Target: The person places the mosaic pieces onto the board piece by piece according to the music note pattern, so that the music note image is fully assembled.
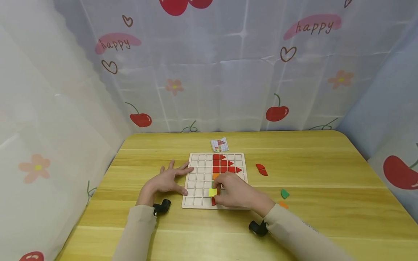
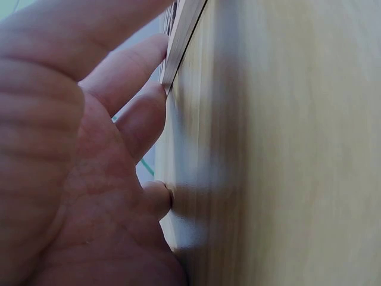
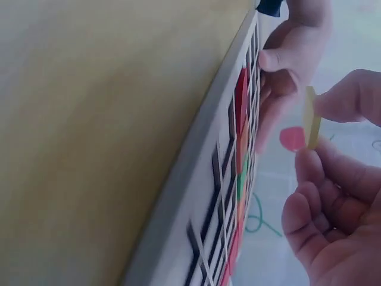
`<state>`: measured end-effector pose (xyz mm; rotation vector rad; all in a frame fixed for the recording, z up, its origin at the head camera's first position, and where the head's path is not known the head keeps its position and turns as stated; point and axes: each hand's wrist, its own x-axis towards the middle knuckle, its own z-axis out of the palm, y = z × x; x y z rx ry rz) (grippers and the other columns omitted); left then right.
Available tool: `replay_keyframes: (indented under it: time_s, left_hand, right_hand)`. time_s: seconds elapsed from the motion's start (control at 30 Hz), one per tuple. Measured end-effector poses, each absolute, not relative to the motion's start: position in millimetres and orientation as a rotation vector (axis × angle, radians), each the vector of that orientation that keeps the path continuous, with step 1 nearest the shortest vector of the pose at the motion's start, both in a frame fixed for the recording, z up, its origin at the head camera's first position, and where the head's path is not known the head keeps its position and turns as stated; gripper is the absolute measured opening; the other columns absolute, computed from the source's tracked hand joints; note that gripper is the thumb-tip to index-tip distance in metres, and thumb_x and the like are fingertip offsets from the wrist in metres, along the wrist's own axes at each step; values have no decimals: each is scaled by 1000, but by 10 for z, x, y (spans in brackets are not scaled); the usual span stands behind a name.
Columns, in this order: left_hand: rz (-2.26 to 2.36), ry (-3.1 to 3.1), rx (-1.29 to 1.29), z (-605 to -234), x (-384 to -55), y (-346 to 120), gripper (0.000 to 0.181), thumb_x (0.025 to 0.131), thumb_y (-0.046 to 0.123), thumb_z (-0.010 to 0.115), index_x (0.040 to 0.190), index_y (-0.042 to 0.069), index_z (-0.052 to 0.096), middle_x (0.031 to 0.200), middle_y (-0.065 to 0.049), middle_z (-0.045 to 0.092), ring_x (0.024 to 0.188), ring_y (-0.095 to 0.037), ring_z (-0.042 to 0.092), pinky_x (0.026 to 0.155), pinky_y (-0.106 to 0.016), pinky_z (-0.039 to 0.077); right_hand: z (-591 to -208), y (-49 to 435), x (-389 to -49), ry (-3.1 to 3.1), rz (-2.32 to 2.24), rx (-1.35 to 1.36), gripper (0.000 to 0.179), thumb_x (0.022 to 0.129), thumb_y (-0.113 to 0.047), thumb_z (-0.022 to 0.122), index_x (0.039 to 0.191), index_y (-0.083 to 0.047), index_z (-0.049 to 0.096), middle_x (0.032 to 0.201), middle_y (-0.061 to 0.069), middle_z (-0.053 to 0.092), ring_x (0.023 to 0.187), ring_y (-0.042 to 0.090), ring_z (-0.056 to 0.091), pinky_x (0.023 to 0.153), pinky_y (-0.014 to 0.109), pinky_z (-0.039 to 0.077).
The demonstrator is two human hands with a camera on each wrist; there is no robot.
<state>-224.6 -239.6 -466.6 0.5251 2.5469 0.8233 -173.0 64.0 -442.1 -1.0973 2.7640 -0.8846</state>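
A pale wooden grid board (image 1: 199, 192) lies on the table. My right hand (image 1: 236, 190) pinches a yellow square tile (image 1: 213, 192) between thumb and fingers, above the lower middle cells. In the right wrist view the tile (image 3: 311, 119) is edge-on and clear of the board. Red squares and pointed red pieces (image 1: 223, 169) fill cells in the upper rows, with an orange tile (image 1: 216, 176) below them. The right hand partly hides green, orange and red pieces further down. At the board's left edge, my left hand (image 1: 166, 180) rests with spread fingers, thumb and fingertips touching the rim.
A small printed pattern card (image 1: 220, 144) lies behind the board. To its right on the wooden table (image 1: 303, 156) are two red curved pieces (image 1: 262, 169), a green piece (image 1: 285, 194) and orange pieces (image 1: 283, 205). A cherry-print curtain (image 1: 228, 90) hangs behind.
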Motion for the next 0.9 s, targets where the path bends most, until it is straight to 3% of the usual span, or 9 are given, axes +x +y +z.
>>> replay_keyframes:
  time_s: [0.17,0.63,0.9]
  left_hand:
    - [829,2550,533,-4650,-2242,-2400,96,74,44,90,158,33,43,172,9,20,157,-45,-19,117,-74,-18]
    - [807,2557,553,-4673,-2245,-2416,97,74,46,90,158,33,42,172,8,20,157,-46,-17,117,-75,-16]
    - [802,2556,556,-4664,-2248,-2414,97,74,47,90,158,34,42,172,9,20,157,-46,-18,117,-75,-16]
  right_hand:
    - [-4499,526,-1724,2732,-854,-1077,13,80,-21,78,90,-16,73,76,-8,65,76,8,53,74,24,46]
    - [-4548,409,-1699,2710,-757,-1013,10,80,-18,77,88,-13,73,74,-5,61,83,12,52,73,24,46]
    - [-4543,363,-1714,2715,-668,-1035,13,83,-22,79,91,-14,74,71,-10,56,85,11,52,75,25,47]
